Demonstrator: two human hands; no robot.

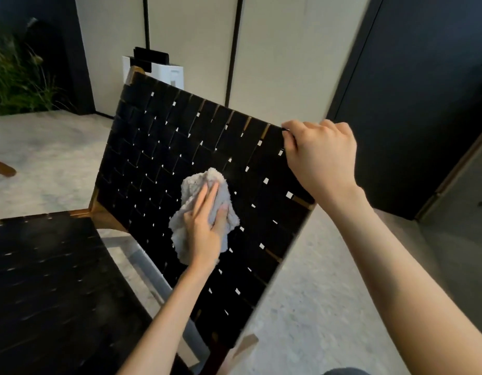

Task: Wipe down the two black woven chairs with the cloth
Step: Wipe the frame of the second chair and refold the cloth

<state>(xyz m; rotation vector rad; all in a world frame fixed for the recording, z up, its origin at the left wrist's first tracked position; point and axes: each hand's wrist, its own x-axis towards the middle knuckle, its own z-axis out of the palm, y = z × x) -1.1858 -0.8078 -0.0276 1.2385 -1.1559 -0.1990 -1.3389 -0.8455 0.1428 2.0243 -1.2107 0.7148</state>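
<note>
The left hand (204, 234) presses the fluffy grey cloth (191, 190), fingers (208, 198) straight and together, mid-backrest of the black woven chair (153, 136); the right hand (322, 158), at 2 o'clock, grips its top edge. Best stroke along the straps, frame held steady

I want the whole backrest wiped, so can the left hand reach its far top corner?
Probably yes. The left hand lies flat on the cloth on the backrest, bare weave runs from it to that corner, and the right hand grips the near top edge, out of the way.
</note>
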